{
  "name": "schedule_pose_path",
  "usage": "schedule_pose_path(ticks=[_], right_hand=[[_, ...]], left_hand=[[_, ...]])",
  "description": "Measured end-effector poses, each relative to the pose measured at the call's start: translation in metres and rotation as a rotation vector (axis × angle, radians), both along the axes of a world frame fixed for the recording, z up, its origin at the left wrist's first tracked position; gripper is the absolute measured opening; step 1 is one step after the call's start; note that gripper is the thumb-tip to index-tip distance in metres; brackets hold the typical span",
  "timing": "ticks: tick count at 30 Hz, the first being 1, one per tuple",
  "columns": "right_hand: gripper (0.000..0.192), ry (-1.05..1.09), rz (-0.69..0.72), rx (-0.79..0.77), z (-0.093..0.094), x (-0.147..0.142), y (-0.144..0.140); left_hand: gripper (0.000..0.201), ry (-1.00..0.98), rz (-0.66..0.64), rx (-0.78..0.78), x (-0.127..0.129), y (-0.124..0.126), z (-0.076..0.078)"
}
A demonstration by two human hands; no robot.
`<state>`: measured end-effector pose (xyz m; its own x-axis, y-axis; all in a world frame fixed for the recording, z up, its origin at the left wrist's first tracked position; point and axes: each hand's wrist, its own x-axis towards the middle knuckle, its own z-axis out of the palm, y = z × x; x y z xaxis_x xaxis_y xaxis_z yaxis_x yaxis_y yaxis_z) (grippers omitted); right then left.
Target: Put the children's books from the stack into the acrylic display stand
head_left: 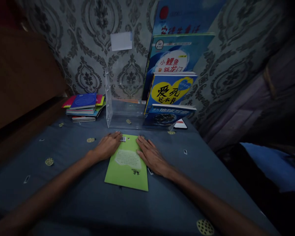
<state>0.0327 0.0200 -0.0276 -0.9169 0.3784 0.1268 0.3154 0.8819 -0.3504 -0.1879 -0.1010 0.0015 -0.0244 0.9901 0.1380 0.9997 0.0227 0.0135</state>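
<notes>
A thin green book (127,178) lies flat on the dark cloth, its text block upside down to me and a barcode near its far edge. At its far left corner rests my left hand (107,145), fingers stretched forward and touching the edge. My right hand (152,156) lies flat along the right side, fingertips over the cover and fingers slightly apart. Neither hand grips anything. Just beyond them stands a clear acrylic book rack (108,105). Its right side holds several upright books, among them a blue one with a yellow heart (167,91).
Left of the rack sits a stack of books (85,106) with a purple-blue one on top. Partly behind the rack's right front lies a phone-like flat object (180,124). Patterned wallpaper (88,65) backs the table, and a brown wooden panel (22,72) borders the left.
</notes>
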Motion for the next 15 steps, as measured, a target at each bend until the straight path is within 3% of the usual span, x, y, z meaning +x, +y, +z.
schedule_pose_path(ticks=[6, 15], right_hand=[[0.060, -0.001, -0.001, 0.005, 0.002, 0.000, -0.001], [0.060, -0.007, -0.004, -0.024, 0.005, 0.000, -0.003]], left_hand=[[0.037, -0.051, -0.162, 0.109, -0.011, -0.047, -0.002], [0.031, -0.158, -0.390, 0.133, 0.023, -0.115, 0.018]])
